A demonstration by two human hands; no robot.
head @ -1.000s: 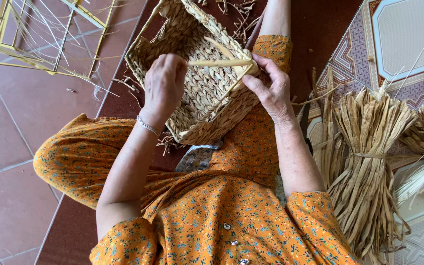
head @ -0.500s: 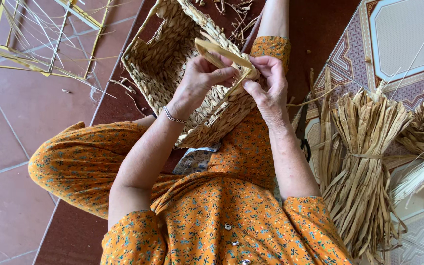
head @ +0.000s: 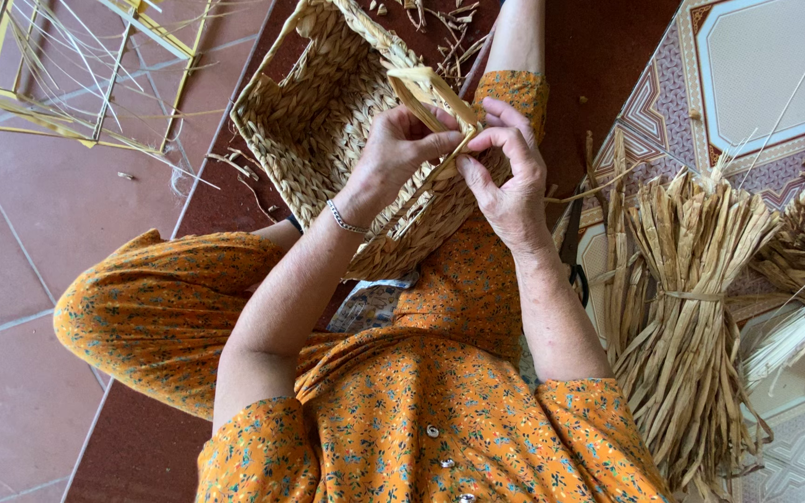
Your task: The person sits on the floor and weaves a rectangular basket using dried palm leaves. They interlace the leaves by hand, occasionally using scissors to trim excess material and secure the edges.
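Both hands (head: 458, 149) pinch a straw strip (head: 435, 93); woven basket (head: 328, 121) beneath.

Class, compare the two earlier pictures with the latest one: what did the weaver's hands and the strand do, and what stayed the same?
The left hand moved from the basket's wall to meet the right hand at the rim. The flat straw strand, first stretched level between them, is now bent into a loop that both hands pinch. The basket stayed on the lap; the straw bundle and yellow frame did not move.
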